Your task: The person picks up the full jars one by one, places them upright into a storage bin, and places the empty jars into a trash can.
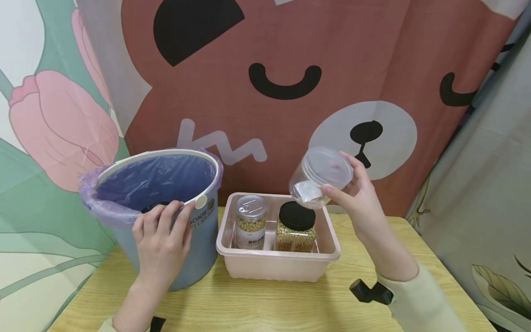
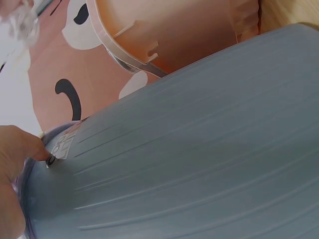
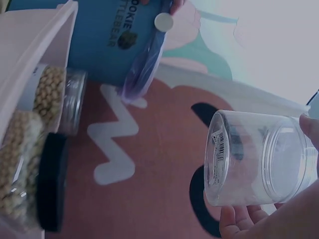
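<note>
My right hand (image 1: 361, 198) grips a clear plastic jar (image 1: 300, 177) by its lidded end, tilted above the pink basket. A white label with a barcode (image 3: 219, 157) shows at the jar's base. Over the front rim of a blue trash bin (image 1: 195, 258) curl the fingers of my left hand (image 1: 163, 242); the left wrist view has this hand (image 2: 15, 164) at the bin's edge. A purple bag (image 1: 109, 210) lines the bin and folds over its rim. Something black (image 1: 155, 206) shows just behind the left fingers, mostly hidden.
Right of the bin, a pink basket (image 1: 274, 267) stands on the wooden table (image 1: 249, 304). Inside it are a round can of beans (image 1: 250, 226) with a metal top and a square jar of beans (image 1: 295, 235) with a black lid. A printed curtain (image 1: 282, 120) hangs behind.
</note>
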Demonstrator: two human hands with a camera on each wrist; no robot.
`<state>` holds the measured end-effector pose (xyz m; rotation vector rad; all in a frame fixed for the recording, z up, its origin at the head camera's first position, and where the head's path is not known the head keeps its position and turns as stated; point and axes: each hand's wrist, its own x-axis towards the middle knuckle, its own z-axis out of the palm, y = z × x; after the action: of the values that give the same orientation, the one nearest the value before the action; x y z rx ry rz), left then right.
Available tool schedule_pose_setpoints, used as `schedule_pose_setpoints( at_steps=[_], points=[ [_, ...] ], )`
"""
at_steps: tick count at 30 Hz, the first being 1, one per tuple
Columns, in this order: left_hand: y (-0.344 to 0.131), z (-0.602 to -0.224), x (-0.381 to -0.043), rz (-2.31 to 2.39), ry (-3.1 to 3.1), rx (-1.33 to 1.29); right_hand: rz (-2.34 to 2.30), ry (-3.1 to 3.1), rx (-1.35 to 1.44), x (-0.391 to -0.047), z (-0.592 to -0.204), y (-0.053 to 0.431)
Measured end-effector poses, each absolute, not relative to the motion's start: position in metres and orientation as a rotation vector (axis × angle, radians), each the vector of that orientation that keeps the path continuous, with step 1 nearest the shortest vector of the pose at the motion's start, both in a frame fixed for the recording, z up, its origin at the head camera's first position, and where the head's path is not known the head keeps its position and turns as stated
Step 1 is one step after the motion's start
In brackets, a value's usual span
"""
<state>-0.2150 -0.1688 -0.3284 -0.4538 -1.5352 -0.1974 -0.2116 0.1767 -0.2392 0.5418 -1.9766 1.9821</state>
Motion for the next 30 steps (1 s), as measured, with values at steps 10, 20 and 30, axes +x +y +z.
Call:
schedule_pose_setpoints(
  at_steps=[10,20,30],
  points=[
    [-0.17,-0.33,-0.214,-0.199,-1.545,-0.446,1.982,-2.037,0.706,-0.222,-0.208,0.127],
    [-0.17,-0.329,-0.215,-0.196,-1.559,-0.449,1.856,-2.165,0.79,-0.236,-0.201,0.072],
    [-0.168,-0.328,-0.214,-0.194,-1.546,-0.439,1.825,-2.235,0.764,-0.271,-0.21,0.025]
  ],
)
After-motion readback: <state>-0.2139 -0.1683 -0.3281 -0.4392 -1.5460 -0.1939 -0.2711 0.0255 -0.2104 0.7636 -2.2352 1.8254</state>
